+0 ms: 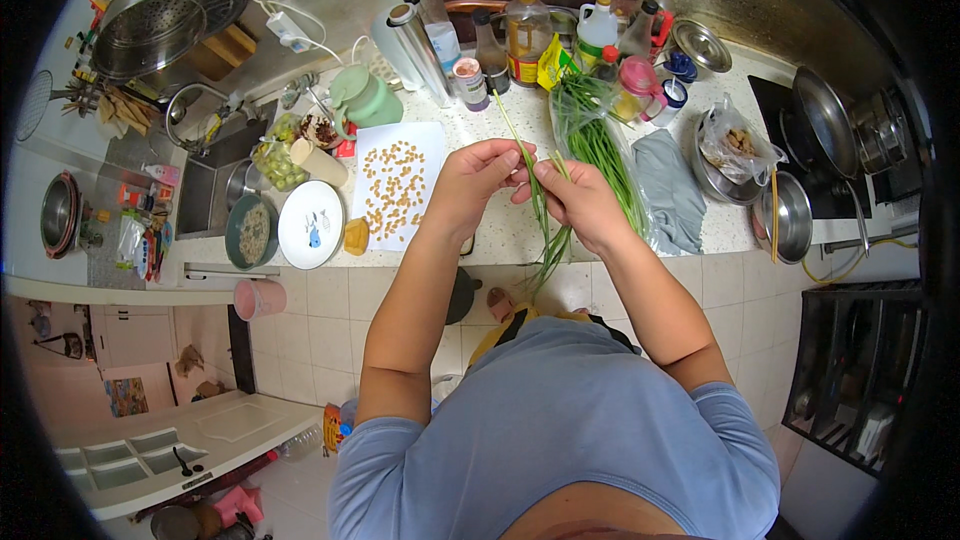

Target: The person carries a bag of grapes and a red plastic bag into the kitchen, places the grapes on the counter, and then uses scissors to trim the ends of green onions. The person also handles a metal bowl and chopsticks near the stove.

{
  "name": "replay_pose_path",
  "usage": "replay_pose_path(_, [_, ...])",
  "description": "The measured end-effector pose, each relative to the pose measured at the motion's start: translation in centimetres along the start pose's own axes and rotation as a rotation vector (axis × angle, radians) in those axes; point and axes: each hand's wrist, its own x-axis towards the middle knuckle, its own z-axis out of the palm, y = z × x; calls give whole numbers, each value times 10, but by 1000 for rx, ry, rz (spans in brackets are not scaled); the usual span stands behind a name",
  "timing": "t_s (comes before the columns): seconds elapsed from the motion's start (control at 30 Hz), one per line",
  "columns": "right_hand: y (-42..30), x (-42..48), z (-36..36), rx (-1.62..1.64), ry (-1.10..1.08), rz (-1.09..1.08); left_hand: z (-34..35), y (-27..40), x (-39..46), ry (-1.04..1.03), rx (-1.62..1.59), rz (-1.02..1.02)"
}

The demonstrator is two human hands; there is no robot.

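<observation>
Long green stalks, probably garlic chives (537, 195), hang between my hands above the counter's front edge. My left hand (484, 174) pinches one stalk near its pale end, which points up and away from me. In my right hand (581, 199) is a small bunch, its pale ends poking out above the thumb and its leaves drooping below. Just beyond my right hand lies a clear plastic bag (637, 199) with a larger heap of the same greens (590, 139). Left of my left hand, a white sheet of paper (367, 136) carries many scattered small tan pieces.
A white plate (311, 225) and a green bowl (238, 236) stand near the front edge at left. Bottles (527, 30) line the back. A grey cloth (667, 191), steel bowl (793, 214) with chopsticks (774, 217) and a frying pan (825, 120) are at right.
</observation>
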Motion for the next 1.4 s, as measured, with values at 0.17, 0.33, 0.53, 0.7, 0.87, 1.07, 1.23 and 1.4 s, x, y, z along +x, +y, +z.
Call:
replay_pose_path(0.17, [1,-2,-3,15,6,-2,3,-1,2,5,2,19])
replay_pose_path(0.33, [3,-5,-7,35,-7,1,5,0,2,-11,26,28])
replay_pose_path(0.53, [4,-5,-8,25,57,-64,13,-2,3,10,149,66])
replay_pose_path(0.7, [5,-6,-11,43,53,-50,19,1,3,16,166,98])
replay_pose_path(0.87, [4,-7,-14,5,63,-47,21,7,6,54,160,148])
replay_pose_path(1.07, [7,-10,-14,-59,104,-64,17,8,9,66,145,118])
replay_pose_path(1.23, [8,-10,-15,-71,111,-69,15,1,10,63,48,100])
replay_pose_path(1.4, [6,-9,-16,-41,125,-71,28,2,3,84,118,66])
